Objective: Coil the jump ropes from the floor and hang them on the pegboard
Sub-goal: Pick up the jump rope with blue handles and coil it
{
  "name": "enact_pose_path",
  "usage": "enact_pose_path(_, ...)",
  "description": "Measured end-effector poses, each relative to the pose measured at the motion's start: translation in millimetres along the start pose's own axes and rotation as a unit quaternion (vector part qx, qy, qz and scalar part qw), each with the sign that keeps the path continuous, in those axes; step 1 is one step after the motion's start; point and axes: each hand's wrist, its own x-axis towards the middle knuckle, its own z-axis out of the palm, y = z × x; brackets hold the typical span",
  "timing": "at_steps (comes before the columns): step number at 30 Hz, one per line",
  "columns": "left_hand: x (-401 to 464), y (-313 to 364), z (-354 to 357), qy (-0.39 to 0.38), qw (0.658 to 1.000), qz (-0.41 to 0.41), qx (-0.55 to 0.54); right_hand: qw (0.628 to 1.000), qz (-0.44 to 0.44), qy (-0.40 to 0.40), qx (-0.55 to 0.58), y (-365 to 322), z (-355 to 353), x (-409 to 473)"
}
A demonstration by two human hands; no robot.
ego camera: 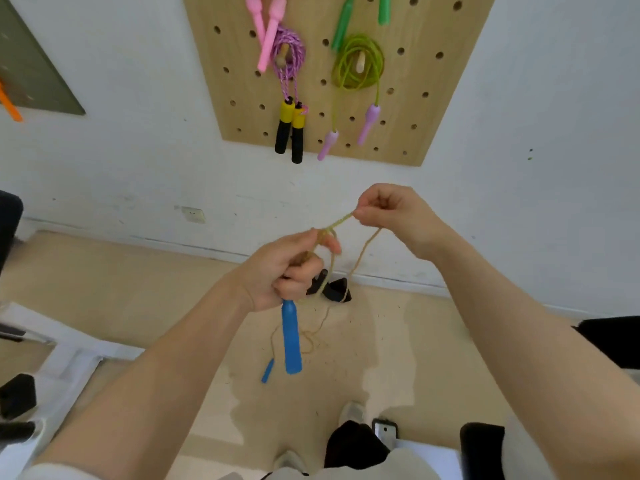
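So my left hand (287, 268) is gripping the blue handle (291, 337) with a few turns of the tan rope (360, 258) bunched in my fist. My right hand (391, 209) pinches the rope a bit higher, below the pegboard (433, 98). The rest trails to the floor (398, 358), where the second blue handle (267, 370) lies. Two coiled ropes hang on the pegboard.

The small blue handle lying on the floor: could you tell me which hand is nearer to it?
Left. The left hand grips the other blue handle, above the floor handle. The right hand pinches the rope higher and further right.
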Motion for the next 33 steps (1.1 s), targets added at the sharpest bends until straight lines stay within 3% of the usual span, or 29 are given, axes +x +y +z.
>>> enact_pose_path(2, 2, 3, 3, -0.042, 0.994, 0.077, -0.059, 0.999, 0.018, -0.018, -0.019, 13, 10, -1)
enact_pose_path(4, 4, 7, 3, -0.018, 0.985, 0.137, -0.101, 0.993, 0.058, -0.074, -0.076, 26, 28, -3)
enact_pose_path(6, 6, 9, 0, 0.083, 0.977, 0.156, -0.12, 0.963, 0.157, -0.181, -0.126, 32, 49, -8)
enact_pose_path(8, 7, 6, -8, 0.193, 0.96, 0.16, -0.124, 0.901, 0.241, -0.307, -0.19, 27, 66, -17)
enact_pose_path(10, 5, -5, -26, 0.255, 0.946, 0.153, -0.132, 0.856, 0.248, -0.376, -0.253, 14, 78, -26)
enact_pose_path(12, 0, -20, -42, 0.292, 0.942, 0.124, -0.107, 0.842, 0.186, -0.403, -0.307, -4, 83, -31)
enact_pose_path(14, -7, -33, -55, 0.336, 0.938, 0.078, -0.038, 0.851, 0.105, -0.419, -0.297, -22, 79, -34)
enact_pose_path(16, -17, -42, -58, 0.343, 0.938, 0.038, 0.025, 0.886, 0.038, -0.404, -0.224, -36, 73, -36)
enact_pose_path(18, -23, -41, -46, 0.289, 0.956, 0.013, 0.046, 0.942, -0.001, -0.307, -0.137, -40, 66, -32)
enact_pose_path(20, -27, -31, -22, 0.199, 0.978, 0.004, 0.062, 0.986, -0.032, -0.151, -0.057, -32, 63, -21)
enact_pose_path(22, -30, -22, 4, 0.115, 0.993, 0.018, 0.022, 0.999, -0.035, -0.024, -0.022, -12, 62, -7)
enact_pose_path(23, -31, -18, 15, 0.088, 0.995, 0.04, -0.029, 1.0, -0.015, 0.0, -0.027, -2, 62, -2)
enact_pose_path(25, -30, -9, 28, 0.072, 0.986, 0.1, -0.109, 0.996, 0.055, -0.03, -0.056, 20, 67, 1)
enact_pose_path(28, -28, 7, 24, 0.105, 0.968, 0.17, -0.149, 0.97, 0.153, -0.143, -0.124, 43, 80, -13)
enact_pose_path(31, -25, 16, -6, 0.207, 0.954, 0.187, -0.107, 0.924, 0.191, -0.278, -0.179, 43, 87, -29)
enact_pose_path(33, -24, 10, -31, 0.291, 0.947, 0.131, -0.031, 0.9, 0.175, -0.332, -0.222, 28, 85, -35)
